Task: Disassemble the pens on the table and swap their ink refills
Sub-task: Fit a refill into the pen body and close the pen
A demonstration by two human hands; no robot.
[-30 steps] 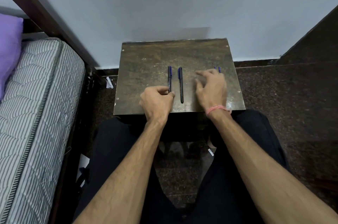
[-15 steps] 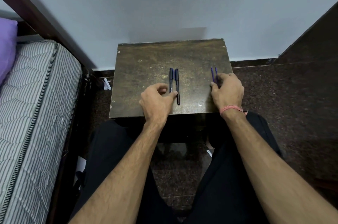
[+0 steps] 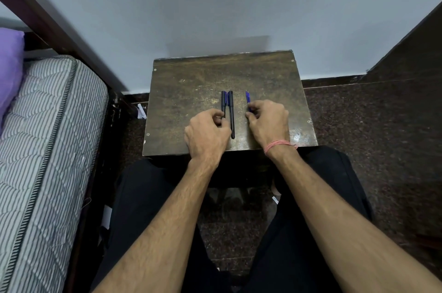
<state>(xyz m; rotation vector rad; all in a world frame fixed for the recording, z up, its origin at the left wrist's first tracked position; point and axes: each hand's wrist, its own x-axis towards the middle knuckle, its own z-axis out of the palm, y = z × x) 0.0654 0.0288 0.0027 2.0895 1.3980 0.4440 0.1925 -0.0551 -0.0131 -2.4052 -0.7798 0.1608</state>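
Striped mattress [image 3: 47,149] and purple pillow [image 3: 9,65] at nine o'clock of the worn brown tabletop [image 3: 191,91], beside dark speckled floor [image 3: 382,137].

Count: 2 hands, left hand [image 3: 207,134] and right hand [image 3: 269,122], both on 1 table [image 3: 191,91].

Dark pens: 2, side by side and touching, between the hands. The left pen [image 3: 223,103] has its near end at the left hand's fingertips; the right pen [image 3: 231,113] lies just beside them.

Blue pieces [image 3: 247,98]: look like 2 thin ones sticking out past the right hand's fingers, count not certain.

1 pink wristband [image 3: 278,144], right wrist.
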